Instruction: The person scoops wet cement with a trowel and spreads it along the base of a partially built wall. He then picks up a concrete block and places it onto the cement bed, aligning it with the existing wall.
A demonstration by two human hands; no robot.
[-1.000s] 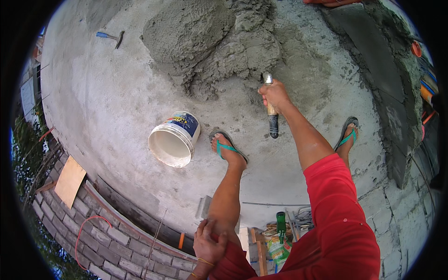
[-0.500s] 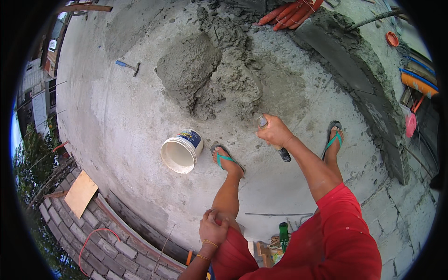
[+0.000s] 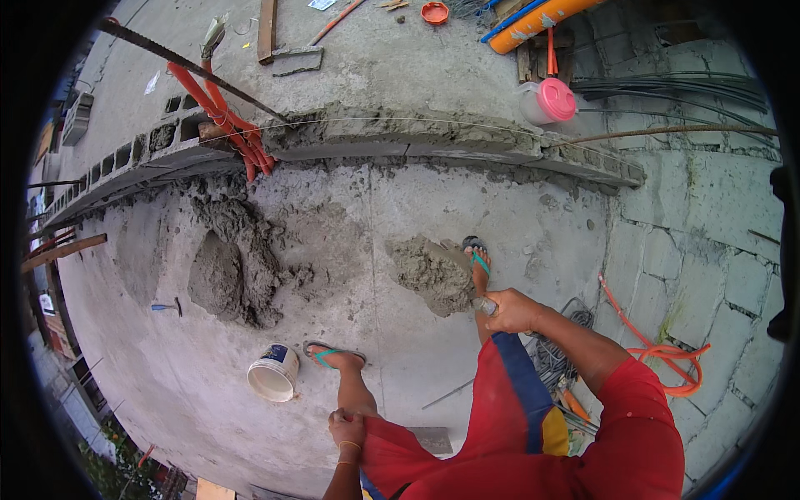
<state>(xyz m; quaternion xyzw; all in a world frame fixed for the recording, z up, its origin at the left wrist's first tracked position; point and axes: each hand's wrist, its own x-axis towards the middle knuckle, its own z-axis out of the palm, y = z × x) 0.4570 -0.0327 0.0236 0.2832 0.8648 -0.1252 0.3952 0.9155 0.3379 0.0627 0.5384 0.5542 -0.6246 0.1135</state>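
Observation:
My right hand (image 3: 513, 311) is closed round a grey tool handle (image 3: 485, 306) in front of my right knee; what the handle joins is hidden. Just beyond it, by my right sandal (image 3: 475, 250), is a rough mass of wet mortar (image 3: 429, 277); whether a blade is under it I cannot tell. My left hand (image 3: 347, 427) rests on my left knee, holding nothing, its fingers bent over the knee. A larger mortar heap (image 3: 237, 267) sits on the concrete floor to the left. Between that heap and my left foot, a white bucket (image 3: 273, 375) lies on its side.
A hammer (image 3: 167, 307) with a blue handle lies left of the heap. A low hollow-block wall (image 3: 350, 150) crosses the far side, with orange pipes (image 3: 233, 133) standing at it. Coiled wire (image 3: 558, 358) and an orange hose (image 3: 683, 367) are to the right.
The view has swung rightward, so the big heap and bucket sit farther left. My right hand has moved right with the handle. A second mortar mass now shows beside my right foot.

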